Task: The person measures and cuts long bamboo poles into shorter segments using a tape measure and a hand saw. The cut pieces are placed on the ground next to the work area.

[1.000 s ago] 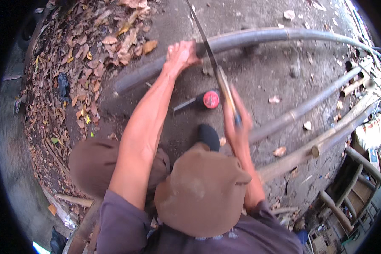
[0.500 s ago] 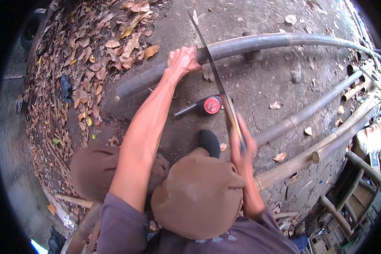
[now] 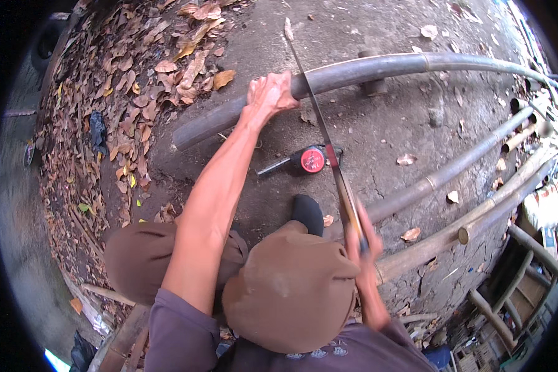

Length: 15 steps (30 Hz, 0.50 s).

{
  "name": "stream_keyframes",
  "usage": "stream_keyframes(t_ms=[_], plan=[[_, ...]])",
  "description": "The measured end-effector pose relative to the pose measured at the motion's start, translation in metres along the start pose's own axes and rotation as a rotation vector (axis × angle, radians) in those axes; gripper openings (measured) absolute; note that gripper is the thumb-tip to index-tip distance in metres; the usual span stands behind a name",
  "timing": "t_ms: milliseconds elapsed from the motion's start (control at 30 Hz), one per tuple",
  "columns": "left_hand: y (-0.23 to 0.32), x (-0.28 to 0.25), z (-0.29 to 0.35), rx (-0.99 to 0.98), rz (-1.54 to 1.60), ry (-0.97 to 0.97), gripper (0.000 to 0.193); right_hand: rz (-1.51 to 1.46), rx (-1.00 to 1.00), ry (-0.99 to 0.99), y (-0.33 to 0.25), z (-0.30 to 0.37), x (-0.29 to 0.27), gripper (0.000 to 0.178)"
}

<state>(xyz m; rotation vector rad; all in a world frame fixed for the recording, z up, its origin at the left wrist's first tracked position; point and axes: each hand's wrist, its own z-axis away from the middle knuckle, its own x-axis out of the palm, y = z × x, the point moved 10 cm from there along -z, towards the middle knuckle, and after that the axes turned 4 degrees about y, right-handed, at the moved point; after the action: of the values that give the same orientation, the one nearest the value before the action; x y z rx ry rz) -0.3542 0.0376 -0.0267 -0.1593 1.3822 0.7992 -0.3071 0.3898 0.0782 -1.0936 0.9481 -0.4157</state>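
Note:
A dark bamboo pole (image 3: 378, 67) stretches from the left of centre to the far right. My left hand (image 3: 270, 94) is closed around it, near its left end. Just right of those fingers, the blade of a handsaw (image 3: 321, 121) crosses the pole. My right hand (image 3: 363, 239) grips the saw's handle, low and right of centre; motion blurs it somewhat. Between my arms, on the ground, lie a tape measure (image 3: 312, 160) with a red round label and a dark tool with a metal shaft (image 3: 274, 166).
A short block (image 3: 373, 87) sits under the pole. More bamboo poles (image 3: 437, 180) lie to the right, by a bamboo frame (image 3: 508, 291). Dry leaves (image 3: 130, 87) cover the ground at left. My foot (image 3: 307, 214) is below the tape measure.
My right hand and the saw have shifted slightly down and to the right, so the blade has slid along across the pole. My left hand keeps its hold on the bamboo.

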Motion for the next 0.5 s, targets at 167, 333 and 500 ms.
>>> stream_keyframes(t_ms=[167,333,500], plan=[[0.002,-0.004,0.003,0.016,-0.008,0.055,0.051,0.078,-0.133,0.036,-0.009,-0.023,0.001,0.048],[0.033,0.004,-0.003,0.049,0.062,0.035,0.048,-0.047,-0.117,0.176,-0.047,-0.167,0.055,0.043],[-0.003,-0.013,0.001,0.003,-0.032,0.047,0.048,0.000,-0.018,-0.030,-0.006,0.034,-0.022,0.050]])
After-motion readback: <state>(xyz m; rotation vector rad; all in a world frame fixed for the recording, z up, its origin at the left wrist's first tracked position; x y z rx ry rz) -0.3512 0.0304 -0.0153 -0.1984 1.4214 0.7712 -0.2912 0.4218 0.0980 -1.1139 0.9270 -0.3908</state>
